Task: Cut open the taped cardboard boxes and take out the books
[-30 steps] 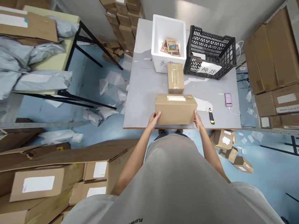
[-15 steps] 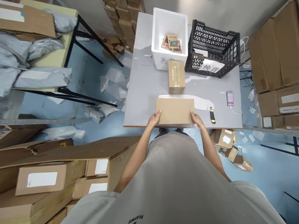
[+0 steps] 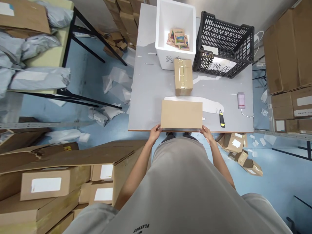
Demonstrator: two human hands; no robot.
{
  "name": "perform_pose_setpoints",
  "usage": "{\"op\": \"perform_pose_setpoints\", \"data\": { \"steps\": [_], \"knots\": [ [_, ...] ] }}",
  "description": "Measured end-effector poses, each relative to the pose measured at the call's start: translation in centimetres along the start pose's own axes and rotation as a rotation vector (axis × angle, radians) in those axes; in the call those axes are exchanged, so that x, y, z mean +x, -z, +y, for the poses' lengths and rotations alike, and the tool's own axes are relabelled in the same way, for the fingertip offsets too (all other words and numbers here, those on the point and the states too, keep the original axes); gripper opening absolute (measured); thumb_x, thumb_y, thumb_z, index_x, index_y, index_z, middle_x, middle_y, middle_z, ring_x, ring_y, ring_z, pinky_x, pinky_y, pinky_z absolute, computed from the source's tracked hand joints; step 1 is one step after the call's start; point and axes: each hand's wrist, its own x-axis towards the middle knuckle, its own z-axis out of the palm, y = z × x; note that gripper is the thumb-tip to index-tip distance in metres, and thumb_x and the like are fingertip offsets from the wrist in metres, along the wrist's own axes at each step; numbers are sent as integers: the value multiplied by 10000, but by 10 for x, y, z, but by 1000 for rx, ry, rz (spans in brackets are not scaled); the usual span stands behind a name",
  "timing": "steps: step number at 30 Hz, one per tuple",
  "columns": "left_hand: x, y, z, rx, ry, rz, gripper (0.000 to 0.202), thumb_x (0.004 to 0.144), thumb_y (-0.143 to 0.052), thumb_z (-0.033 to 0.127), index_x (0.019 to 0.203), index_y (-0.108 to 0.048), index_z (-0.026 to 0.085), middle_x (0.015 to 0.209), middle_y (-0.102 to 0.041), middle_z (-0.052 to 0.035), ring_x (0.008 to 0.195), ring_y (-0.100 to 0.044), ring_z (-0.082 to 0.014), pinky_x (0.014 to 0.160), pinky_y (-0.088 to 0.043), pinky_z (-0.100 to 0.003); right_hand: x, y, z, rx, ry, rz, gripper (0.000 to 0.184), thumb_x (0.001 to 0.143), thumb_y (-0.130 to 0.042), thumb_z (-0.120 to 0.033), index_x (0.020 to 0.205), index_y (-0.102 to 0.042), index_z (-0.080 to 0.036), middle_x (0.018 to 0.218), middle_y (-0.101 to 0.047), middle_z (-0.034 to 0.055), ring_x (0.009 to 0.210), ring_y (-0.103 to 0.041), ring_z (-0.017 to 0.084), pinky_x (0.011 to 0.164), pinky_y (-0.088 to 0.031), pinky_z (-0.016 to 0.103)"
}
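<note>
A person (image 3: pixel 181 188) stands at a grey table (image 3: pixel 151 84), facing a brown carton (image 3: pixel 181 114) set by the near edge, its broad, plain face up, with no label showing on that face. The left hand (image 3: pixel 155 132) is at the carton's 8 o'clock corner, fingers curled inward; the right hand (image 3: pixel 206 133) is at the 4 o'clock corner, fingertips reaching toward it. Whether either hand pinches the carton or merely touches it cannot be told, nor whether the carton rests fully on the table. Seen from the carton, a taped box (image 3: pixel 183 77) stands apart at 12 o'clock, with a white tub (image 3: pixel 162 35) of small packs (image 3: pixel 179 39) beyond; a black crate (image 3: pixel 220 48) sits at 1 o'clock, a phone (image 3: pixel 241 100) between 2 and 3, and a cutter (image 3: pixel 222 119) at 3, untouched. The step in hand appears to be positioning the carton, worked from both near corners. On that reading, any further turn calls for a matched hold at both ends, keeping the carton level; using the cutter would call for freeing the right hand while the left steadies the carton.
</note>
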Motion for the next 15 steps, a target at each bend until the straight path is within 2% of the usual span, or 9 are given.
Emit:
{"op": "perform_pose_setpoints", "data": {
  "steps": [3, 6, 9, 11, 15],
  "knots": [
    [-3, -5, 2, 43, 10, -26, 434, 643, -886, 262, 1063, -839, 167, 1169, -874, -146, 1225, -801, -357, 1209, -573, -554, -2, -12, -4, 17, 48, -40, 579, 627, -908, -640, 1041, -841, -241, 1310, -871, 104, 1327, -756, 352, 1253, -529, 575],
    [-7, -6, 9, 98, 9, -11, 428, 657, -889, 271, 1072, -849, 176, 1172, -874, -131, 1236, -796, -361, 1219, -564, -551, -5, -13, -12, 4, 101, -51, 606, 641, -905, -697, 1026, -844, -233, 1265, -880, 98, 1371, -726, 369, 1291, -487, 579],
    [-15, -3, 22, 135, -21, 6, 396, 747, -895, 333, 1111, -864, 179, 1215, -865, -136, 1263, -784, -355, 1213, -569, -522, -10, -7, -23, -56, 151, -42, 612, 717, -872, -755, 1011, -850, -219, 1150, -884, 95, 1330, -731, 384, 1241, -532, 573],
    [-23, -1, 34, 176, -88, 21, 402, 833, -883, 389, 1176, -872, 179, 1261, -854, -145, 1258, -784, -349, 1191, -581, -497, -13, -2, -33, -85, 181, -25, 623, 776, -841, -777, 1011, -860, -201, 1107, -874, 106, 1274, -747, 389, 1188, -573, 549],
    [-33, 2, 63, 327, -249, 85, 465, 948, -840, 533, 1261, -880, 192, 1210, -842, -126, 1114, -789, -328, 1127, -589, -460, -14, 5, -53, -131, 267, 82, 703, 815, -821, -804, 1168, -888, -199, 1221, -839, 140, 1220, -757, 376, 1134, -608, 536]
  ]
}}
